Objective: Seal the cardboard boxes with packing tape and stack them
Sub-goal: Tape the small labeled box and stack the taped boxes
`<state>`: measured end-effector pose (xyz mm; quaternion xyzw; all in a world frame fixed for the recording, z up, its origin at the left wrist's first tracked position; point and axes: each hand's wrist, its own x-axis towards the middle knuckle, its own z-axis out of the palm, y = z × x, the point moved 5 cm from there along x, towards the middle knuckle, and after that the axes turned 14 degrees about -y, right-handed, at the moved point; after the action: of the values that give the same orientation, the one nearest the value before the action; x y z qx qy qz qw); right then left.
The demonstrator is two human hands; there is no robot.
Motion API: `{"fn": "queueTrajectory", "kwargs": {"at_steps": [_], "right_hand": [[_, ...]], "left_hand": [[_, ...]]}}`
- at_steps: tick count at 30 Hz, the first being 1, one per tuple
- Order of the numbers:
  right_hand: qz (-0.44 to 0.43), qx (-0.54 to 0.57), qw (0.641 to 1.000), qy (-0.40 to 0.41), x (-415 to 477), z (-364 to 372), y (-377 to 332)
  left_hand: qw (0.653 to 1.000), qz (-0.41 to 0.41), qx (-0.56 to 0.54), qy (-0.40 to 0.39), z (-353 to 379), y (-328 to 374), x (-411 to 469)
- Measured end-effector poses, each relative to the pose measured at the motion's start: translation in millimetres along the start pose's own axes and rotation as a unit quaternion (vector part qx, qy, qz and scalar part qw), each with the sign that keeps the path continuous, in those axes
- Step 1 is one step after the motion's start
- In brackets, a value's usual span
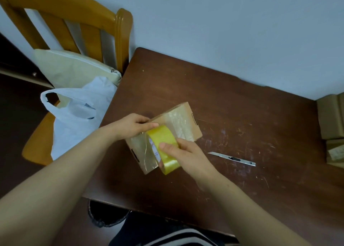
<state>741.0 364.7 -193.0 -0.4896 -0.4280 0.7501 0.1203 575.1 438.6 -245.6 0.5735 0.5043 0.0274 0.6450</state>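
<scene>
Scratched brown table (242, 115), cardboard box (188, 108) under both hands.
Left hand (132, 126) grips the box edge; right hand (186, 152) clasps the tape roll (165, 135) on it. A tilted roll could lay tape wrinkled or crooked.

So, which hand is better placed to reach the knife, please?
Probably the right hand: the knife lies nearer it, though it grips the tape roll; the left hand holds the box.

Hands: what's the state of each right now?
Left hand: grips the cardboard box at its edge.
Right hand: holds the tape roll.
</scene>
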Motion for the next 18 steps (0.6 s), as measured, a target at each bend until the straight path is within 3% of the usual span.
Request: {"fn": "queueTrajectory", "kwargs": {"at_steps": [5,10,12,14,15,18], "right_hand": [[-0.03,0.076,0.997,0.002,15.7,9.5,-4.3],[-0.035,0.127,0.991,0.003,21.6,7.4,-1.9],[-0.037,0.087,0.995,0.022,23.1,5.3,0.3],[-0.046,0.045,0.998,0.026,24.7,5.5,-0.6],[-0.051,0.038,0.998,0.02,25.1,6.9,-1.4],[-0.065,0.004,0.998,0.001,25.2,10.2,-3.7]], "left_hand": [[0.995,-0.042,-0.059,0.069,1.1,-29.4,23.1],[0.986,-0.054,0.095,0.122,-0.4,-37.8,32.2],[0.955,-0.088,0.151,0.242,-9.3,-33.2,12.9],[0.92,-0.094,-0.003,0.382,-11.1,-32.7,-21.6],[0.913,-0.097,-0.126,0.375,-4.6,-35.7,-32.9],[0.908,-0.15,-0.361,0.153,28.2,-26.1,-38.3]]}}
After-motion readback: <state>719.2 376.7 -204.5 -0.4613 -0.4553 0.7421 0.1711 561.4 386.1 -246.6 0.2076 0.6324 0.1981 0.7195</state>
